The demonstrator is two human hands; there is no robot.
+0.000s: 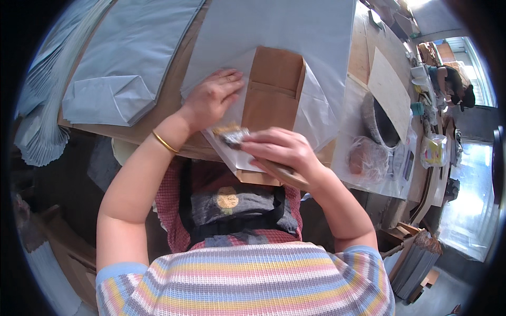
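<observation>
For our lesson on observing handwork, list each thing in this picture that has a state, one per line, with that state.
left hand: open, flat, pressing on the white paper
right hand: closed around a brush
brush: held, bristles on the white paper
white paper: lying flat, partly folded around the brown board
brown board: flat on the white paper
grey paper bag: finished, lying flat, bottom folded up

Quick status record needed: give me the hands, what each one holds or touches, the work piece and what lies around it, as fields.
left hand: flat, palm down, pressing the pale paper sheet
right hand: gripping a wooden-handled brush, bristle end at the sheet's lower edge
work piece: brown paper panel lying on the pale sheet
surface: wooden workbench
left of work: folded pale paper bag, stack of pale sheets
right of work: bowl, plastic-wrapped lump
far right: another person bent over the bench
</observation>
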